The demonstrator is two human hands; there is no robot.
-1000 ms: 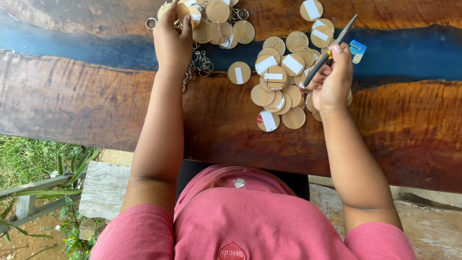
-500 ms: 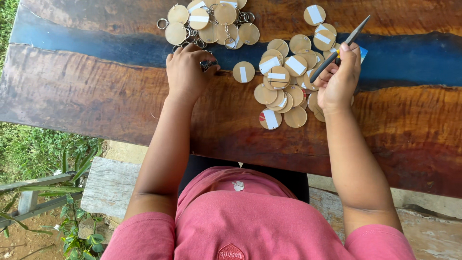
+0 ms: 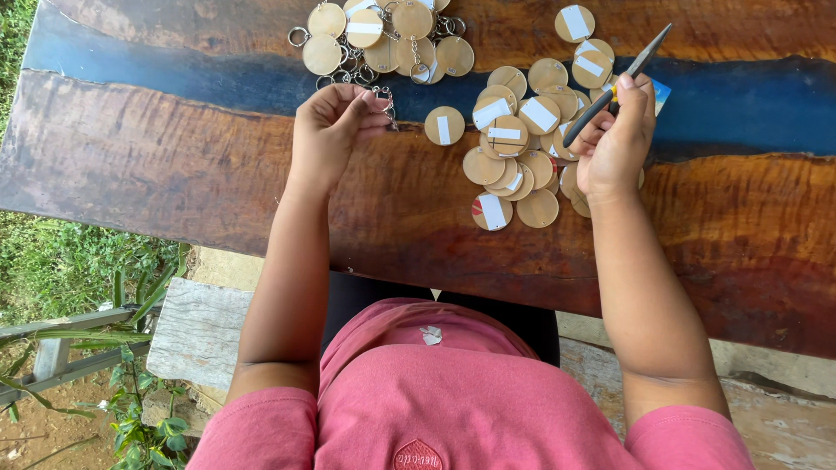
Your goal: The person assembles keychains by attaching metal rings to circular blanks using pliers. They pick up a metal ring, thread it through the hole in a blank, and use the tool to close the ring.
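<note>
Slim dark pliers (image 3: 620, 83) tilted upward; small metal key ring (image 3: 384, 103) above wooden table.

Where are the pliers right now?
In the head view, the pliers are in the right hand, over the right-side pile of wooden discs on the table.

I'm looking down on a long bench (image 3: 174, 174) of dark, glossy wood with a blue resin band (image 3: 740, 104) running left to right along its far part. Near its front edge sits a weathered grey plank seat (image 3: 187, 335). To the left I see grass (image 3: 78, 261), bare earth (image 3: 35, 426), leafy plants (image 3: 144, 418) and grey metal rails (image 3: 52, 357). Daylight is soft and even.
</note>
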